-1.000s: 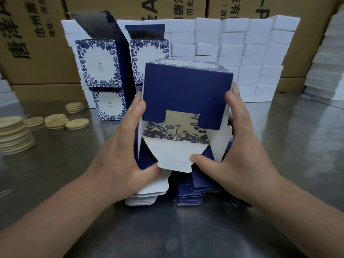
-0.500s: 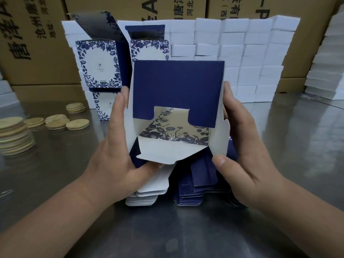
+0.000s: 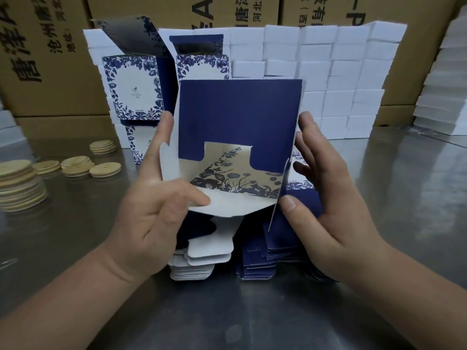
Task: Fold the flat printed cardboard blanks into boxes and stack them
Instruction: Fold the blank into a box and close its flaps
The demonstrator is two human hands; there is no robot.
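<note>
I see the half-formed box (image 3: 237,137) held up above the pile of flat blanks (image 3: 257,251) on the steel table (image 3: 379,223), bottom end toward the camera, flaps not yet locked. Left hand (image 3: 154,205) grips its left wall, thumb pressing the white bottom flap; right hand (image 3: 326,200) is spread open against the right side flap, pushing rather than clasping. Thin card: light, creases easily, so I'd hold near the fold lines, never mid-panel.
</note>
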